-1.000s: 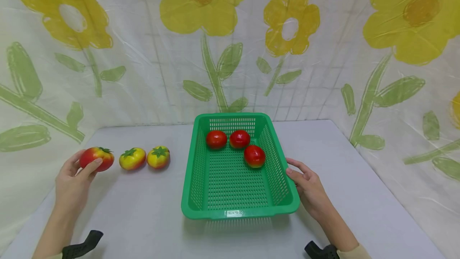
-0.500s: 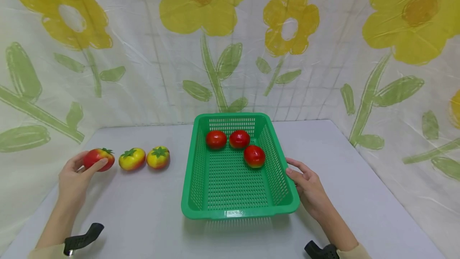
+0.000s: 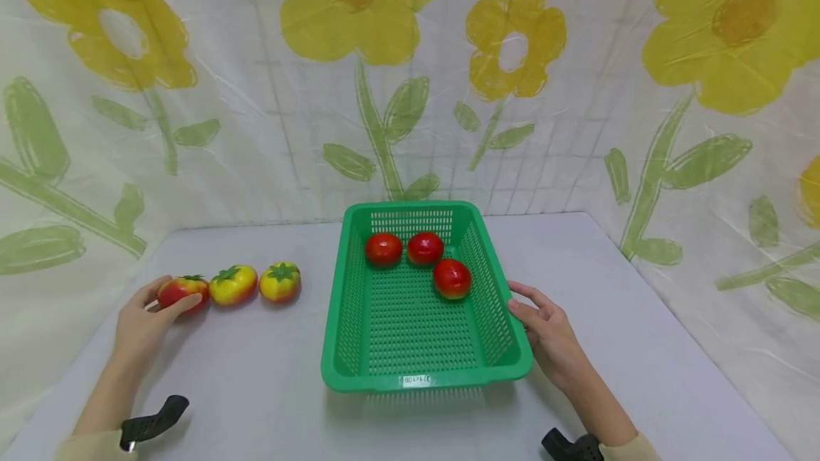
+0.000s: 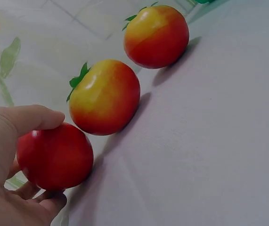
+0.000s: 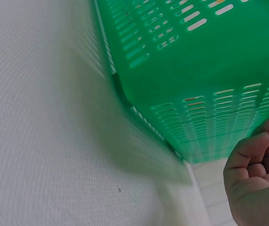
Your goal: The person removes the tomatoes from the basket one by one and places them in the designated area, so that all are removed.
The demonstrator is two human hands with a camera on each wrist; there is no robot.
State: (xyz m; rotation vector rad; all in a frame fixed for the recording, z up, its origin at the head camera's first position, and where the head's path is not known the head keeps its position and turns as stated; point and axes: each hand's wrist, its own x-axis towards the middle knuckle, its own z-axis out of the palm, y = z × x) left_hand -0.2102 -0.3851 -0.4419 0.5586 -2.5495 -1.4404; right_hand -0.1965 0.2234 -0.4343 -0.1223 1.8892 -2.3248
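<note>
My left hand (image 3: 142,319) holds a red tomato (image 4: 54,157) between thumb and fingers at the left end of a short row on the table. Right beside it sits a yellow-red tomato (image 3: 233,284) with a green leafy top, and another yellow-red tomato (image 3: 280,282) lies a little further right. A green plastic basket (image 3: 419,380) stands mid-table with three red tomatoes, one of them the nearer tomato (image 3: 451,279), toward its far end. On the basket's right rim, my right hand (image 3: 551,336) grips with its thumb on top; some fingertips are hidden in the right wrist view.
A white table (image 3: 256,390) carries everything. Behind and beside it hangs a pale sheet (image 3: 256,126) printed with yellow flowers. Black straps (image 3: 154,422) sit on both wrists.
My left hand has brought the red tomato down and to the right, close against the neighbouring tomato. The right hand and the basket stay as they were.
</note>
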